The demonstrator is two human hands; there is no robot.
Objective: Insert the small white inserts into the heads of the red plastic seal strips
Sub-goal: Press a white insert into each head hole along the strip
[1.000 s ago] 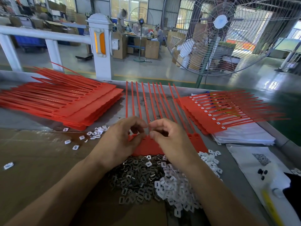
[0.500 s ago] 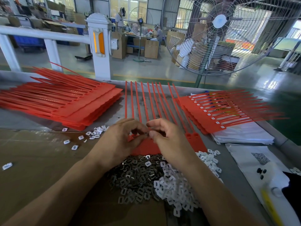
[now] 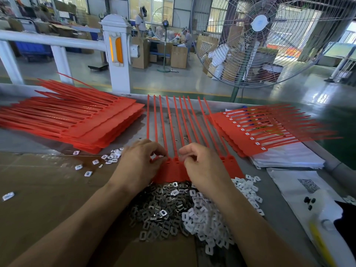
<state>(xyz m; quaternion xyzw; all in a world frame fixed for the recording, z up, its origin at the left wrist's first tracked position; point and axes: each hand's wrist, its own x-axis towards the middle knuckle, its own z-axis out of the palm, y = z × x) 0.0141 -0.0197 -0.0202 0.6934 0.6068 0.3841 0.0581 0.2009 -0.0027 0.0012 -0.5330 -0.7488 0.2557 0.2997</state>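
A sheet of joined red seal strips (image 3: 171,170) lies flat in front of me, its tails fanning away toward the table's far edge. My left hand (image 3: 138,162) and my right hand (image 3: 200,166) both rest on the sheet's heads with curled fingers, a small gap between them. What the fingertips pinch is too small to make out. A heap of small white inserts (image 3: 212,218) lies near my right forearm, with a heap of grey metal clips (image 3: 159,211) beside it.
A thick stack of red strip sheets (image 3: 81,122) lies at the left. Another red stack with white inserts in its heads (image 3: 260,130) sits at the right on white bags (image 3: 289,158). Loose inserts (image 3: 109,158) dot the brown cardboard. A large fan (image 3: 269,39) stands beyond the table.
My hands, touching at the fingertips before, have drawn slightly apart along the row of heads. The sheet has stayed in place.
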